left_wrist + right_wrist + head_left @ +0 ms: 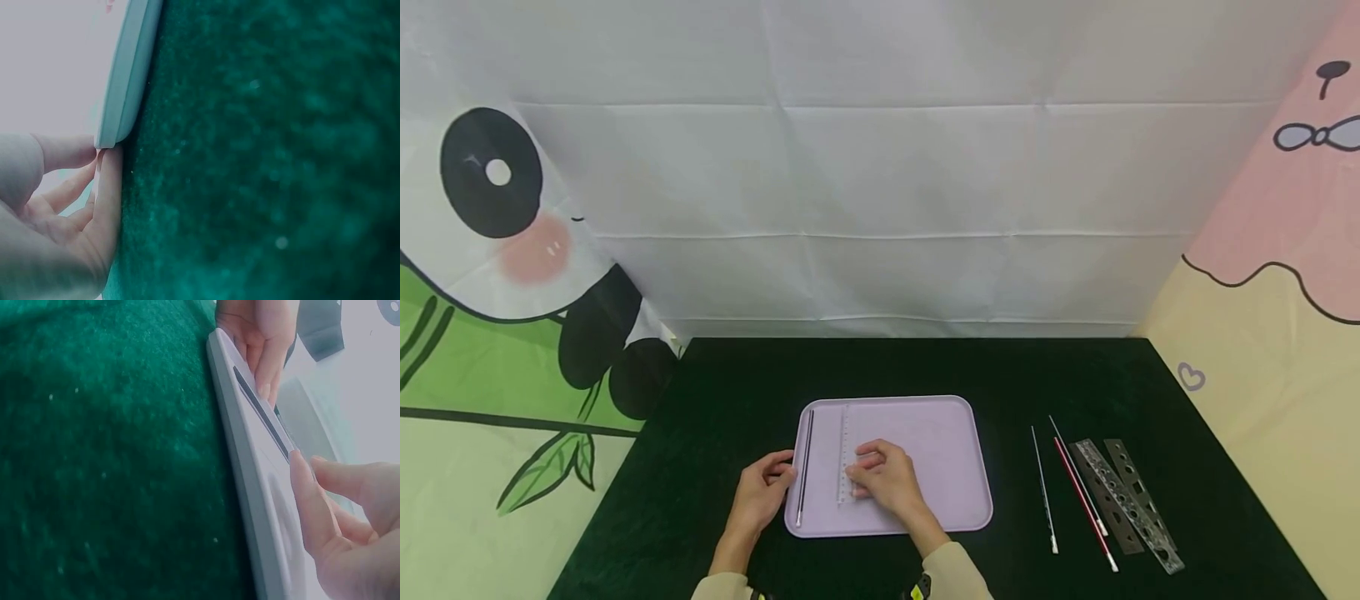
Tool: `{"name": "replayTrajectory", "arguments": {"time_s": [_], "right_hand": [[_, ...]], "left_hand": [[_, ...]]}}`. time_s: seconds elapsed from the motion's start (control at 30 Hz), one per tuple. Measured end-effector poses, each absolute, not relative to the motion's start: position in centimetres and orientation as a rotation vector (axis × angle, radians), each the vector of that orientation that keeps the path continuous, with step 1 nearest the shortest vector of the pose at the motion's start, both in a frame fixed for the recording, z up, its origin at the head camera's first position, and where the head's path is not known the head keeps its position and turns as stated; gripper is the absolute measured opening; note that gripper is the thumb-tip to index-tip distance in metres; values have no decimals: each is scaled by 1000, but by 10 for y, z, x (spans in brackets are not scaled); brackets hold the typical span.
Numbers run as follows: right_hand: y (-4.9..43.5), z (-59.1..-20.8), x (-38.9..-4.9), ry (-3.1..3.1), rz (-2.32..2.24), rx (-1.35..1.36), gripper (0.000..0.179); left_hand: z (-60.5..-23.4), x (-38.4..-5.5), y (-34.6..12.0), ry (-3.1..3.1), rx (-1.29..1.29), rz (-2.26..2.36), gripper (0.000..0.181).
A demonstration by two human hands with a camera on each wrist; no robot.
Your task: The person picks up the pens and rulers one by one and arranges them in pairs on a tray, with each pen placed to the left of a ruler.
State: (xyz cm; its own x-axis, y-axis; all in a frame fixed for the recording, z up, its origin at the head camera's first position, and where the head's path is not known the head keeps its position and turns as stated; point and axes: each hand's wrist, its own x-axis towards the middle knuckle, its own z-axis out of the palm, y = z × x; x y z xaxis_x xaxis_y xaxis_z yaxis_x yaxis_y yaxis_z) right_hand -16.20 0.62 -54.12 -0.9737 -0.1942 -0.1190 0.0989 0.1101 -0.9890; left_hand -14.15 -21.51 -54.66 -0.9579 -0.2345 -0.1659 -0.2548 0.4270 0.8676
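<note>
A lavender tray lies on the dark green cloth. Along its left side rests a dark pencil with a pale end, also seen as a dark strip in the right wrist view. Beside it is a clear ruler with markings. My right hand is over the tray, pinching the ruler at its right edge between thumb and fingers. At the tray's left rim, my left hand grips the edge, thumb on the upper side and fingers against the underside.
To the right of the tray lie a thin grey pencil, a red pencil with another pale one next to it, and several dark and clear stencil rulers. A white cloth backdrop hangs behind the table.
</note>
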Motion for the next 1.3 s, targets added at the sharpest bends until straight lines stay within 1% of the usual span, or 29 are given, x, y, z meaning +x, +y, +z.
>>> {"name": "replayTrajectory", "arguments": {"time_s": [0.6,1.1,1.3], "right_hand": [[-16,-548,-160,2152,-1995,-115,28],[-28,-545,-159,2256,-1918,-105,25],[-32,-543,-157,2361,-1836,-154,22]], "left_hand": [[-548,-141,-215,2655,-413,1598,33],[-546,-140,-217,2630,-394,1604,34],[-546,-140,-216,2634,-381,1611,34]]}}
